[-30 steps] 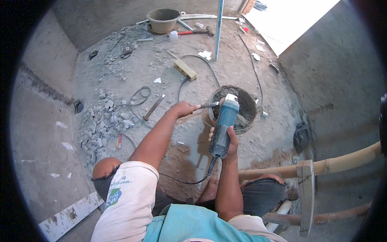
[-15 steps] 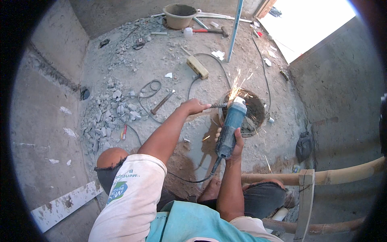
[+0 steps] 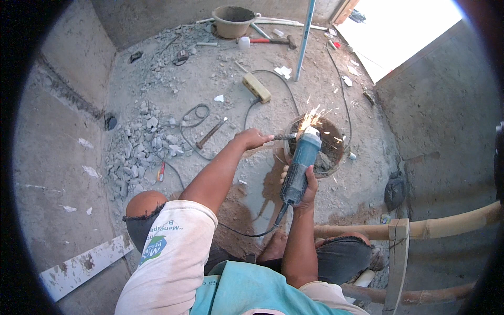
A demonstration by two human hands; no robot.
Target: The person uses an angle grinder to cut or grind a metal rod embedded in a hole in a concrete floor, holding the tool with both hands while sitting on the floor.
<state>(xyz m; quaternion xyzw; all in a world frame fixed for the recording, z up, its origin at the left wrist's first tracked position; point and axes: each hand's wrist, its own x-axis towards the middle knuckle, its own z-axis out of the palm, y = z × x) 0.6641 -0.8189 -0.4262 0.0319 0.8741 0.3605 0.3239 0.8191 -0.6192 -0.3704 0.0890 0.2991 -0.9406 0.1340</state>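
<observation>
A blue-green angle grinder [image 3: 301, 165] with a dark rear body is gripped in my right hand [image 3: 306, 188], fingers wrapped round its underside. My left hand [image 3: 254, 138] is closed on one end of a short dark metal rod [image 3: 282, 137]. The rod's other end reaches the grinder's head, where orange sparks [image 3: 312, 118] spray up and away. Exactly where rod and disc meet is hidden by the head. Below and beyond the grinder stands a round tub [image 3: 336, 169] with grey, rubble-like contents. The grinder's cord [image 3: 244, 234] loops back toward my legs.
Rubble [image 3: 134, 160] lies at left, near a loose chisel [image 3: 211, 133]. An extension socket block [image 3: 256, 87] trails cables beyond my hands. Farther off are a red-handled hammer [image 3: 273, 40], a basin [image 3: 233, 22] and an upright blue pipe [image 3: 304, 42]. Bamboo rails [image 3: 451, 224] stand at right.
The sparks now spread lower and more to the right. Both hands, the rod and the grinder stay almost where they were.
</observation>
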